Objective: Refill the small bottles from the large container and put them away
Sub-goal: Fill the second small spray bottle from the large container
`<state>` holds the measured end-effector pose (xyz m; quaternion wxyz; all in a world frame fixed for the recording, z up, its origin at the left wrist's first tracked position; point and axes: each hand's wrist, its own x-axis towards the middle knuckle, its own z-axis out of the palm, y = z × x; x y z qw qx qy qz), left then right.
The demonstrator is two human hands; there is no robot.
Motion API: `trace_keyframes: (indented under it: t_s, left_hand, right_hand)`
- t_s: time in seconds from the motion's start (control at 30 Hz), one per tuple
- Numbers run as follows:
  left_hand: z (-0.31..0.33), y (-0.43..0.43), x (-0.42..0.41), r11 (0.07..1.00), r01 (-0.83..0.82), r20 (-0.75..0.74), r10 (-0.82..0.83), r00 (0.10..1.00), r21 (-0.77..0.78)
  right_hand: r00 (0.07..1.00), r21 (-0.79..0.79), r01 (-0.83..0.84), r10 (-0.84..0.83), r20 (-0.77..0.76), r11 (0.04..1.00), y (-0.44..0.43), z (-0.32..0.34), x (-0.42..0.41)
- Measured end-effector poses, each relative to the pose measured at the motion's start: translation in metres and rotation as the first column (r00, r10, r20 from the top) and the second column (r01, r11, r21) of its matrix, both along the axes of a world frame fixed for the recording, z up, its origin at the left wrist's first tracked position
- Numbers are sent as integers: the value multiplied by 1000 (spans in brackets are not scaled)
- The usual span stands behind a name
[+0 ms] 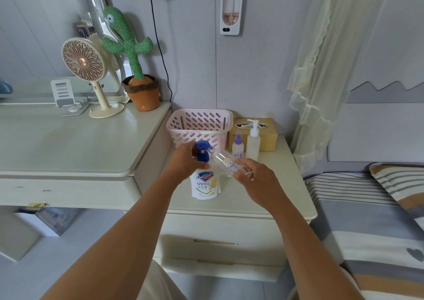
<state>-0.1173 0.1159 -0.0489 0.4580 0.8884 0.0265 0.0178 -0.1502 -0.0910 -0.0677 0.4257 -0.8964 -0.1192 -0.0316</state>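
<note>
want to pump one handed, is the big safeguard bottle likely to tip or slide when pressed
Probably steady under a straight-down press: the Safeguard bottle stands upright on a broad base. A sideways shove at the blue pump could tip it. The cabinet top looks smooth, so it may slide; its white body hides the fill, so weight is unclear.

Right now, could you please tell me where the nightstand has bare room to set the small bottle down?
Free: the front strip of the nightstand before the soap container, and its right side beside the pump bottle. Crowded: the back, with basket, tissue box, spray bottle and pump bottle.
</note>
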Motion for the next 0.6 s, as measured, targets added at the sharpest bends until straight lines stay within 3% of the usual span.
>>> trace_keyframes:
  t_s: [0.6]
  left_hand:
    - [0,7,-3,998,52,35,-51,998,-32]
  right_hand:
    - [999,-58,37,-35,33,998,-2,5,12]
